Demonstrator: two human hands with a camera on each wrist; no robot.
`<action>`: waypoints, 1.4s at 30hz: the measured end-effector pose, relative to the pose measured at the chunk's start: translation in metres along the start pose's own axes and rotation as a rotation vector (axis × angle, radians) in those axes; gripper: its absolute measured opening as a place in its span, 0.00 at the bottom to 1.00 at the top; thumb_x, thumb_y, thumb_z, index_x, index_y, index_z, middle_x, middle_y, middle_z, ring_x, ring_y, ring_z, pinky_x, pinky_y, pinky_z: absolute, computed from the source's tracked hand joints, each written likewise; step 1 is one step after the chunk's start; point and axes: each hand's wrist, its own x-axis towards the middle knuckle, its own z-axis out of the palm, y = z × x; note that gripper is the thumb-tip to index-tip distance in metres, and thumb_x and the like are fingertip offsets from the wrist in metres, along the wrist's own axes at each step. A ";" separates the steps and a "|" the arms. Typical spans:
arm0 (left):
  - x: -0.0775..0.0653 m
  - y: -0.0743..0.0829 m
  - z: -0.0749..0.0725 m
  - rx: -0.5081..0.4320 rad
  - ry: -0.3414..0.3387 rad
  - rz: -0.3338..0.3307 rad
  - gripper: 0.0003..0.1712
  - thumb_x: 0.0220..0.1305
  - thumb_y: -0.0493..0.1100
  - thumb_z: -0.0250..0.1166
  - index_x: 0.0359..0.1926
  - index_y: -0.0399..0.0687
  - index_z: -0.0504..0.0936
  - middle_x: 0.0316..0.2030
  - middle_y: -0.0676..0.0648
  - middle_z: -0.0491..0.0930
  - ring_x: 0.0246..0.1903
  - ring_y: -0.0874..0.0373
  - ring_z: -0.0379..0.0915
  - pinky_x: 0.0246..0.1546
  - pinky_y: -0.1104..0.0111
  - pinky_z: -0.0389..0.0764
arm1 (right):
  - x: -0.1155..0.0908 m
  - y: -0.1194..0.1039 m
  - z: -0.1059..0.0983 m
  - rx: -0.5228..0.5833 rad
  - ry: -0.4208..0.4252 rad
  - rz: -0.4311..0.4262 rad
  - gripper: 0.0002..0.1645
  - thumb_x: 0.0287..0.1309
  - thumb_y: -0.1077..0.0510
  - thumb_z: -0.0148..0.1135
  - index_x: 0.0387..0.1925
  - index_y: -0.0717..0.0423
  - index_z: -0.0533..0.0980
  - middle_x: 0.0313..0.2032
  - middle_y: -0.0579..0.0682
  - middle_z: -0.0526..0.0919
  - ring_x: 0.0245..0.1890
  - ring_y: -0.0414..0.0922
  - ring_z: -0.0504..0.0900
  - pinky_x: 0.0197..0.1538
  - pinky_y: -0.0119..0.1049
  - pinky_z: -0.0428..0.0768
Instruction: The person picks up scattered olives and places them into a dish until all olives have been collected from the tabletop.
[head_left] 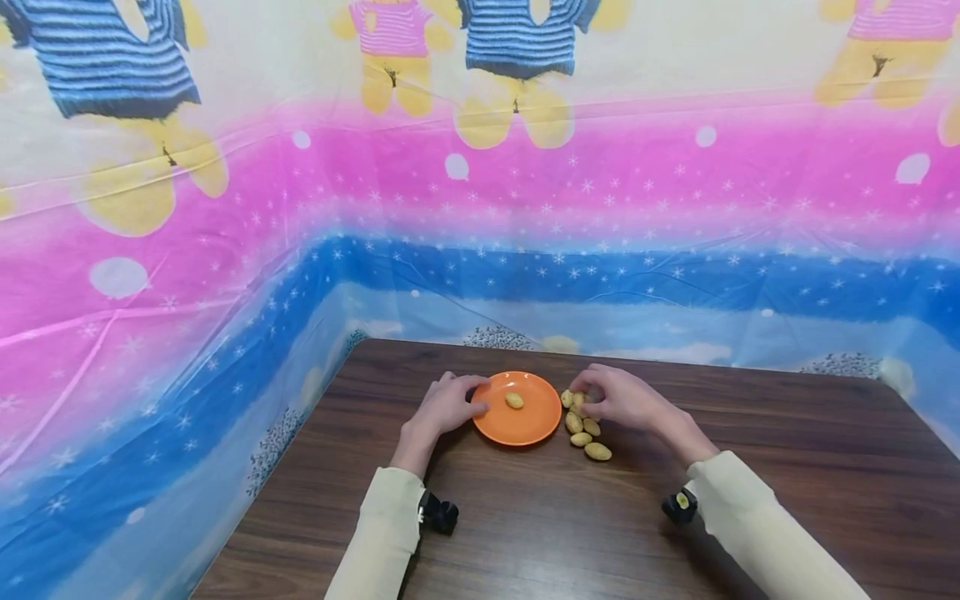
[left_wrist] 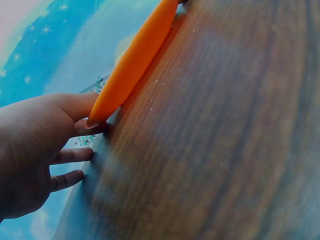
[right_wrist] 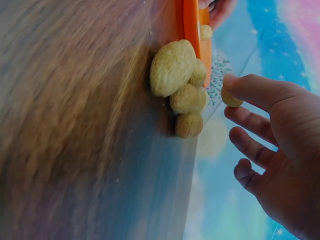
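Observation:
An orange plate lies on the table, bearing one small yellow-brown potato. At its left side my left hand pinches the rim between thumb and fingers; the left wrist view shows the plate's edge from the side, with the other fingers spread apart. My right hand is just right of the plate, over a loose group of potatoes. In the right wrist view its thumb and index finger pinch a potato held above the others, while the remaining fingers are loosely bent.
The dark wood-grain table extends toward me and to the right. Its back edge runs close behind the plate, against a patterned cloth that hangs around the back and left. A black wrist camera is strapped at the right sleeve.

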 end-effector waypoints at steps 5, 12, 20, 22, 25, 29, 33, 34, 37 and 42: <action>0.000 -0.002 0.001 0.001 -0.003 -0.012 0.29 0.66 0.56 0.65 0.67 0.64 0.75 0.59 0.50 0.76 0.48 0.50 0.64 0.50 0.56 0.70 | 0.011 -0.006 0.004 -0.017 -0.015 -0.014 0.19 0.59 0.53 0.69 0.52 0.48 0.82 0.46 0.41 0.81 0.39 0.41 0.79 0.44 0.40 0.77; 0.001 -0.004 0.003 0.004 -0.002 -0.006 0.29 0.66 0.57 0.64 0.67 0.64 0.75 0.59 0.51 0.76 0.48 0.51 0.64 0.50 0.56 0.69 | 0.023 -0.015 0.010 -0.021 -0.022 -0.070 0.17 0.58 0.53 0.70 0.50 0.49 0.83 0.44 0.42 0.81 0.41 0.43 0.80 0.45 0.40 0.78; 0.000 -0.003 0.002 -0.005 0.003 -0.007 0.28 0.67 0.56 0.64 0.67 0.64 0.75 0.59 0.50 0.76 0.49 0.50 0.64 0.51 0.55 0.69 | 0.037 -0.025 0.019 -0.063 -0.045 -0.072 0.16 0.59 0.53 0.69 0.50 0.48 0.82 0.44 0.42 0.80 0.40 0.41 0.79 0.45 0.39 0.78; 0.000 -0.003 0.002 -0.004 0.003 -0.007 0.28 0.67 0.56 0.64 0.67 0.64 0.75 0.59 0.50 0.76 0.49 0.50 0.65 0.51 0.55 0.69 | 0.040 -0.028 0.020 -0.068 -0.053 -0.073 0.16 0.59 0.53 0.69 0.50 0.47 0.82 0.43 0.41 0.80 0.38 0.40 0.77 0.42 0.38 0.77; 0.000 -0.004 0.003 0.005 0.002 -0.005 0.28 0.67 0.56 0.64 0.67 0.64 0.75 0.59 0.50 0.77 0.49 0.50 0.65 0.51 0.56 0.69 | 0.044 -0.031 0.022 -0.069 -0.061 -0.079 0.16 0.59 0.54 0.69 0.50 0.47 0.82 0.42 0.42 0.80 0.37 0.42 0.77 0.42 0.38 0.76; 0.001 -0.002 0.003 0.010 0.003 0.004 0.28 0.67 0.56 0.64 0.67 0.63 0.75 0.59 0.51 0.77 0.50 0.51 0.65 0.52 0.56 0.69 | 0.050 -0.033 0.023 -0.071 -0.069 -0.069 0.16 0.59 0.55 0.68 0.50 0.48 0.82 0.44 0.43 0.80 0.41 0.45 0.79 0.46 0.41 0.78; 0.002 -0.001 0.001 0.010 0.002 0.006 0.28 0.66 0.56 0.64 0.67 0.63 0.75 0.60 0.51 0.77 0.50 0.51 0.64 0.52 0.56 0.69 | 0.055 -0.032 0.024 -0.075 -0.078 -0.050 0.15 0.59 0.55 0.68 0.49 0.47 0.82 0.45 0.43 0.81 0.43 0.44 0.78 0.49 0.41 0.79; 0.002 0.000 0.001 0.011 0.000 0.005 0.28 0.66 0.56 0.64 0.67 0.63 0.75 0.60 0.51 0.77 0.50 0.51 0.64 0.52 0.56 0.69 | 0.057 -0.032 0.024 -0.074 -0.080 -0.046 0.15 0.59 0.55 0.68 0.49 0.46 0.82 0.45 0.43 0.81 0.43 0.43 0.78 0.49 0.41 0.79; 0.002 0.000 0.000 0.010 -0.002 0.002 0.28 0.66 0.56 0.64 0.67 0.63 0.75 0.59 0.51 0.77 0.49 0.51 0.64 0.52 0.56 0.69 | 0.060 -0.031 0.025 -0.076 -0.078 -0.046 0.15 0.59 0.55 0.68 0.49 0.46 0.82 0.46 0.44 0.81 0.42 0.43 0.78 0.50 0.42 0.80; 0.001 0.001 -0.001 0.017 -0.007 0.003 0.28 0.67 0.56 0.64 0.67 0.64 0.75 0.59 0.51 0.77 0.49 0.51 0.64 0.52 0.56 0.69 | 0.067 -0.028 0.030 -0.088 -0.073 -0.048 0.16 0.59 0.54 0.68 0.49 0.47 0.82 0.45 0.44 0.81 0.41 0.43 0.77 0.50 0.42 0.79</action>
